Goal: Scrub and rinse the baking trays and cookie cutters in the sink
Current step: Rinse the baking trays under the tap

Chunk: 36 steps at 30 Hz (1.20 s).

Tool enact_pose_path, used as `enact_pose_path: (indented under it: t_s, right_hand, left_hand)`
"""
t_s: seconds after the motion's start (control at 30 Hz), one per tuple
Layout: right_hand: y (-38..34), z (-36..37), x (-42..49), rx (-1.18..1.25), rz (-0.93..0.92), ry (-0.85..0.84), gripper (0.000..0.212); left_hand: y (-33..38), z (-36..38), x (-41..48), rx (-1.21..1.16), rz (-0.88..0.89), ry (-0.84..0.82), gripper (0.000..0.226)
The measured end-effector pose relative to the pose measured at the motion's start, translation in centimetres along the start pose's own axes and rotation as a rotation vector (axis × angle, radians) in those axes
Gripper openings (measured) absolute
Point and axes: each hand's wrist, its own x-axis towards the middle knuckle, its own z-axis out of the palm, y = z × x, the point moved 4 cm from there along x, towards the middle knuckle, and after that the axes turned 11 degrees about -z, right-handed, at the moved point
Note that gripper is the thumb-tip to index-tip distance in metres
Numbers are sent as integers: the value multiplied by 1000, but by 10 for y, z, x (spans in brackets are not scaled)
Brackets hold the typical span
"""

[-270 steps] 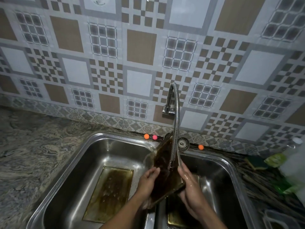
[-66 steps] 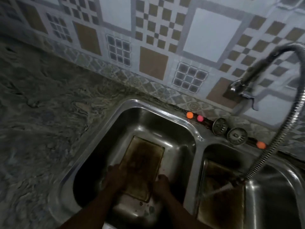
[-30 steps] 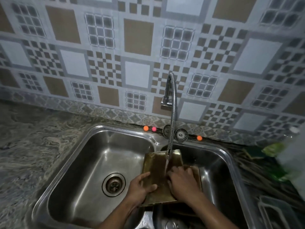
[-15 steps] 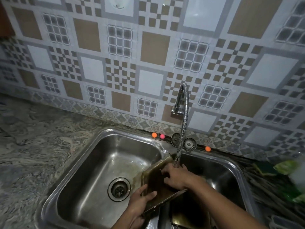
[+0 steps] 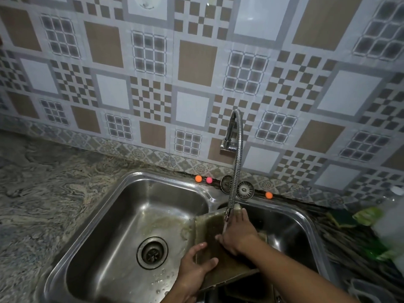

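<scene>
A brown, stained baking tray [image 5: 211,231] is held tilted over the divider of the double steel sink [image 5: 122,206]. My left hand [image 5: 194,265] grips its near left edge, thumb on top. My right hand [image 5: 239,234] lies flat on the tray's upper face, fingers straight, right under the flexible tap hose [image 5: 235,171], whose water runs onto the tray. Another tray lies dimly in the right basin beneath; little of it shows. No cookie cutters are visible.
The left basin holds only its drain [image 5: 152,252] and water drops. Two strainer plugs [image 5: 246,190] and small coloured balls [image 5: 198,178] sit on the back ledge. A green sponge [image 5: 341,216], a bottle [image 5: 391,224] and a clear container [image 5: 369,290] are at right. Granite counter [image 5: 39,193] lies left.
My right hand slid down from the tray's top edge by the hose end onto its face. The left hand keeps its grip on the near edge. The view shifted slightly.
</scene>
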Motion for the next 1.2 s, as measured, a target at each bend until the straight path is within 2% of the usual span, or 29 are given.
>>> enact_pose_path:
  t_s: [0.07, 0.13, 0.17, 0.2, 0.23, 0.27, 0.3, 0.33, 0.43, 0.47, 0.53, 0.63, 0.7, 0.77, 0.87, 0.97, 1.03, 1.13, 1.2]
  right_hand:
    - [2, 1, 17, 29, -11, -50, 74]
    - [-9, 8, 29, 216, -158, -62, 59]
    - [-15, 12, 31, 319, -237, -50, 51]
    - [-16, 15, 33, 441, -251, -2, 45]
    - [-10, 13, 30, 387, -248, 102, 43]
    - [-4, 11, 30, 330, -185, 274, 51]
    - [-5, 15, 36, 298, -120, 335, 59]
    - [-9, 15, 39, 272, -125, 326, 57]
    - [-36, 1, 29, 198, -460, 74, 45]
    - [-38, -2, 25, 237, -514, 31, 44]
    - [-21, -3, 15, 269, -535, 23, 42]
    - [-12, -8, -26, 313, -637, 71, 35]
    - [-21, -12, -56, 377, -712, 65, 27]
    - [-14, -7, -72, 417, -614, 116, 23]
    - [19, -7, -76, 246, -237, 262, 39]
    - [42, -5, -62, 182, 59, 320, 33]
    - [28, 1, -43, 161, 29, 331, 38]
    - [-15, 5, -28, 297, -251, 236, 59]
    - [-10, 4, -13, 283, -202, 201, 59]
  left_hand:
    - [0, 1, 2, 23, 8, -33, 53]
    - [0, -1, 3, 45, 24, -76, 64]
    - [1, -2, 3, 52, 46, -108, 76]
    - [2, -3, 4, 62, 55, -134, 92]
    - [2, -4, 5, 75, 62, -158, 104]
    - [3, -3, 5, 74, 52, -175, 108]
    - [6, -2, 5, 58, 60, -187, 102]
    - [9, -1, 5, 51, 59, -178, 94]
    - [16, 1, 13, 44, 95, -90, 100]
    - [18, 3, 13, 5, 95, -83, 85]
    - [25, 11, 9, -112, 55, -86, 41]
    - [29, 27, 13, -318, 7, -69, 40]
    - [34, 34, 18, -321, 11, -3, 39]
    - [40, 40, 18, -234, 52, 35, 49]
    - [48, 45, 9, 1, 134, 94, 60]
    - [49, 50, 12, 14, 137, 96, 61]
    - [49, 53, 9, 9, 154, 69, 56]
    - [46, 55, 6, -79, 122, 51, 48]
    - [41, 48, 9, -121, 127, 80, 47]
